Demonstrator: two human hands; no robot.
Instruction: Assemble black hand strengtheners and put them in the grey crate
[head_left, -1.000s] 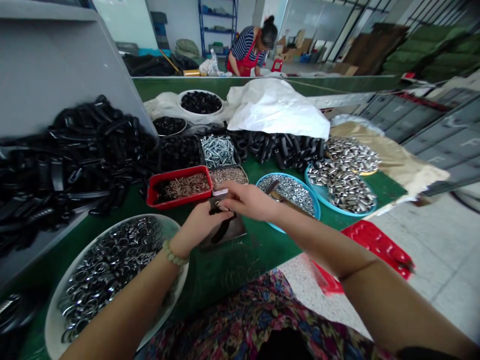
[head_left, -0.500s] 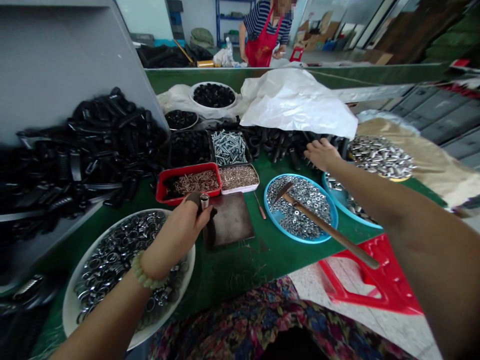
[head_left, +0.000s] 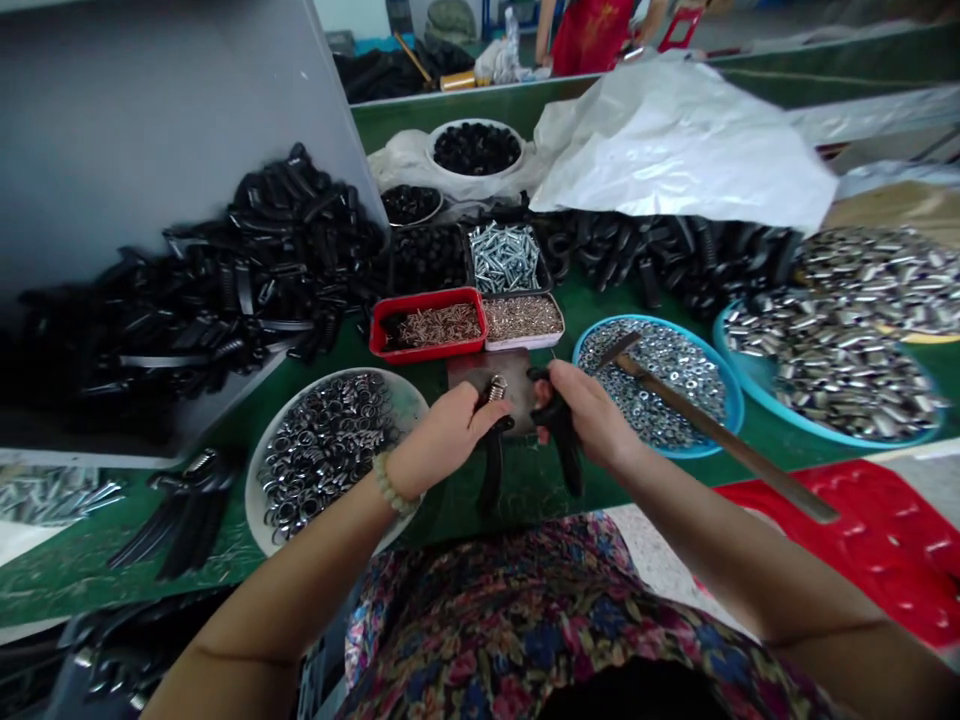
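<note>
Green bench [head_left: 525,490]: white bowl of steel rings [head_left: 322,450] near the left, blue tray of washers [head_left: 660,365] to the right. My left hand [head_left: 450,435] grips a black handle [head_left: 491,470] tipped by a steel coil [head_left: 495,390]; my right hand [head_left: 589,410] grips a second black handle [head_left: 566,455], both above a dark steel plate [head_left: 469,370].

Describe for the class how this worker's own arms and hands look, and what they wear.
The left hand and right hand are bare, without gloves; the forearms show no sleeves. The left wrist wears a bracelet of pale round beads. A floral garment covers the lap.
</note>
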